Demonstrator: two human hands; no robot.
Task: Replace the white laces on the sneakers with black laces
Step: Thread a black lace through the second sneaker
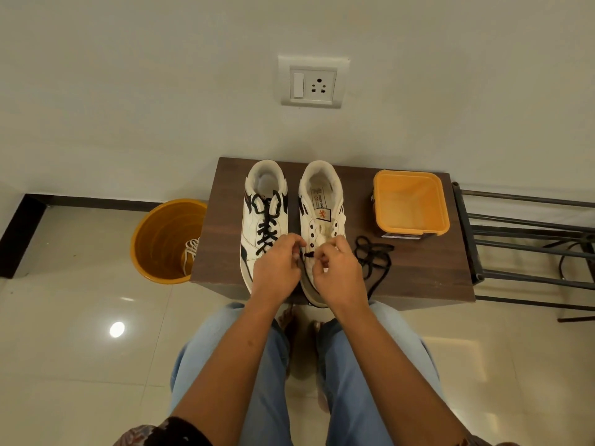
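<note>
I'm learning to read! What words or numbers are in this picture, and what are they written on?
No text here can be read for sure.
Insole print in the right sneaker: lettering there, too small and blurred to read.
Tongue tag on the same sneaker: an orange emblem, no readable words.
Label strip under the orange tub: too small to read.
Wall socket plate: no writing visible.

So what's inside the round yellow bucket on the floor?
A white lace lies inside the yellow bucket, near its right side. The table edge covers part of the bucket, so whatever else is in that part stays hidden.
</note>
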